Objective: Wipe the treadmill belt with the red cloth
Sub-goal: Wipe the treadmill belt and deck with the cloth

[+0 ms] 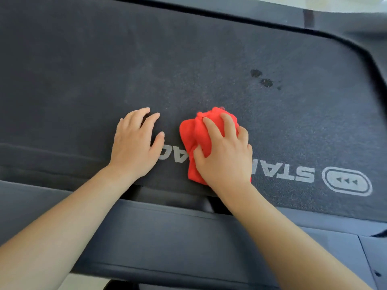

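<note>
The dark, textured treadmill belt fills most of the view. A bunched red cloth lies on it near the front edge, over grey printed lettering. My right hand presses down on the cloth with its fingers spread over the top and thumb curled against its side. My left hand rests flat on the belt just left of the cloth, fingers apart, holding nothing. Part of the lettering is hidden under both hands.
Dark wet spots mark the belt beyond and right of the cloth. A grey logo is printed at the right. The grey side rail runs along the near edge, another rail along the far edge.
</note>
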The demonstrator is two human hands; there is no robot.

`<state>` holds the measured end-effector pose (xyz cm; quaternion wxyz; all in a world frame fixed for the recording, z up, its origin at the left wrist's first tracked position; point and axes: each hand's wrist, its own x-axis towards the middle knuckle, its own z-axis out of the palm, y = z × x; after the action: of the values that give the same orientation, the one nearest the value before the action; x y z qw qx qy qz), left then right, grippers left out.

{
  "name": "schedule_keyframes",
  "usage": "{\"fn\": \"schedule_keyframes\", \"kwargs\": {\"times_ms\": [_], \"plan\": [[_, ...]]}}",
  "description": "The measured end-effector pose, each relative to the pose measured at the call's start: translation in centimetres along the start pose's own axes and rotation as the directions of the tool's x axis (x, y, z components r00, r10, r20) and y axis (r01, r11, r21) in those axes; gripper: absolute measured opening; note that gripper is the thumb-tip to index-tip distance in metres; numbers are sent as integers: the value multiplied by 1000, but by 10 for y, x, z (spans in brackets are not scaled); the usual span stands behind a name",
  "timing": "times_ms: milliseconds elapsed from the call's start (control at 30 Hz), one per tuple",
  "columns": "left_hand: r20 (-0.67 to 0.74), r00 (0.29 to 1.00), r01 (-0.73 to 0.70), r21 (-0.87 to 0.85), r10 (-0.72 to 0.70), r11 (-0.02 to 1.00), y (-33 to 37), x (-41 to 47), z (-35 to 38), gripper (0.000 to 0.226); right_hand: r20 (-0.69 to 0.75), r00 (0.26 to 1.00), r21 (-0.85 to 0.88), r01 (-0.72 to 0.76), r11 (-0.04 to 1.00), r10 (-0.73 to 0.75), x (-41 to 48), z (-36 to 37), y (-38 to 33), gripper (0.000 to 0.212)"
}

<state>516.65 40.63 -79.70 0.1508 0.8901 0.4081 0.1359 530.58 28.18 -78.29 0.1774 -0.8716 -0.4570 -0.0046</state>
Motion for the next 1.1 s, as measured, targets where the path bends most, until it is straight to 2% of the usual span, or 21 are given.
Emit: {"fn": "schedule_keyframes", "kwargs": {"times_ms": [200,433,600,767,967,1100], "plan": [[100,988,-118,22,115,993,27,26,17,51,2,988,-48,-155,987,155,40,-15,53,57],[168,967,-206,64,193,977,49,58,29,58,-72,988,-40,-142,989,139,22,-17,72,58],[259,920,-321,72,294,944,81,110,48,61,-68,986,-68,-159,985,155,77,-14,94,58],[219,916,-358,70,336,931,85,201,61,52,-61,993,-83,-101,991,97,144,-10,122,58],[99,980,-178,55,172,982,92,283,83,52,-99,992,-81,-80,993,72,217,4,137,57],[4,986,-169,48,169,984,90,285,90,52,-106,993,-93,-62,994,52,259,11,141,57]]}}
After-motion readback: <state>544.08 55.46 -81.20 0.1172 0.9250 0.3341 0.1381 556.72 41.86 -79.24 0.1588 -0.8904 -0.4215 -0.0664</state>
